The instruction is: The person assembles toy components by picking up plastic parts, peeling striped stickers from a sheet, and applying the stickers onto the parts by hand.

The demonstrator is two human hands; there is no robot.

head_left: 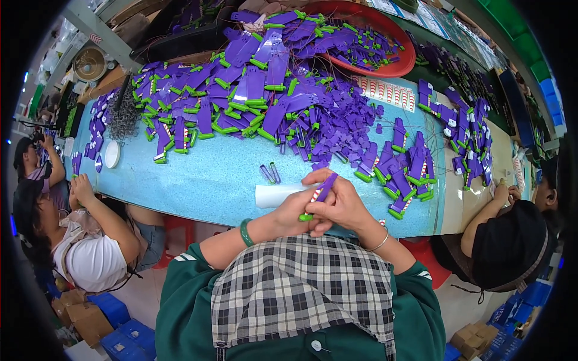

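A slim purple plastic part [327,187] with a bright green end and a red-and-white striped sticker is between my two hands, tilted up to the right. Its green end sits in the fingers of my left hand [290,215]. My right hand [344,206] closes around it from the other side, thumb pressed near the sticker. Some of the fingers beneath are hidden. Just beyond my left hand a white rolled sheet or tube [280,195] lies on the blue table. Two small tube-like pieces [270,173] lie behind it.
A big heap of purple and green parts [241,90] covers the far table [198,180]. Similar parts [406,168] lie at right. Behind them are a sticker sheet [388,93] and a red basin [406,57]. People [90,253] work at left and right [506,246].
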